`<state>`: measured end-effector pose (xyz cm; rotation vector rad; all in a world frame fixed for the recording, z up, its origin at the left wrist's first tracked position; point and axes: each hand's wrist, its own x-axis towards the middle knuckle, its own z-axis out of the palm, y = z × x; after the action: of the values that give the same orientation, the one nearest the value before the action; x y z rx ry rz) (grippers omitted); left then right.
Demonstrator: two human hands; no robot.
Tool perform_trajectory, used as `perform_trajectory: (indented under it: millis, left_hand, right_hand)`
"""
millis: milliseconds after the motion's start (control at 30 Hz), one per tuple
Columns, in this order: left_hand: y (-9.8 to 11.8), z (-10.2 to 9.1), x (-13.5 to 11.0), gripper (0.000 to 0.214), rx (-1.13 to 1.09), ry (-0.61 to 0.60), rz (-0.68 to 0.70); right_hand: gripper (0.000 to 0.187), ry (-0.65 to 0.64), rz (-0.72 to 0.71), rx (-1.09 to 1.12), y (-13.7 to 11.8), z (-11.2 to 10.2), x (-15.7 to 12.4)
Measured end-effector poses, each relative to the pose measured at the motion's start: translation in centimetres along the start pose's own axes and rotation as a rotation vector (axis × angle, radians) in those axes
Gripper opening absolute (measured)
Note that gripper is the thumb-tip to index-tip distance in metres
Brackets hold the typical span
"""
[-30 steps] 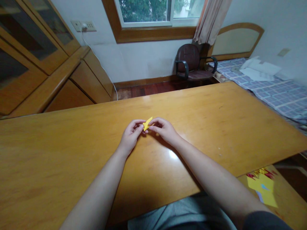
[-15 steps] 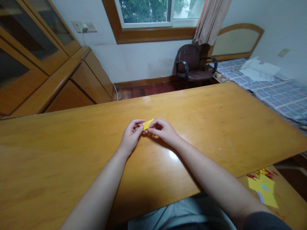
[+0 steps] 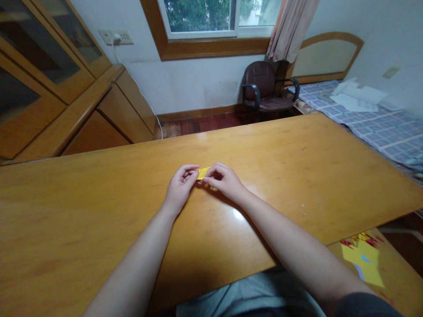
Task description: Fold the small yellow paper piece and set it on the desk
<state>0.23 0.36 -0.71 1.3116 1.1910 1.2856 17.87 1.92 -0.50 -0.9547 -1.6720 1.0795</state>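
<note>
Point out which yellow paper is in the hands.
The small yellow piece, held between the left hand and right hand; the larger yellow paper and small yellow bits lie apart, on another surface at lower right.

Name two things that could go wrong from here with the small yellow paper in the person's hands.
1. The left hand and right hand grip opposite ends of the small yellow paper, so an uneven pull might crease or tear it.
2. The fingers cover parts of both ends, so a misaligned edge there could go unnoticed.
</note>
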Motion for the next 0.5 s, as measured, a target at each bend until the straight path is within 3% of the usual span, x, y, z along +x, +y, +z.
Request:
perform_trajectory:
  millis: [500]
  left_hand:
    - [0.1,0.02,0.02,0.031,-0.073,-0.029,-0.056]
  right_hand:
    - [0.021,0.056,0.149,0.229,0.48,0.01,-0.02]
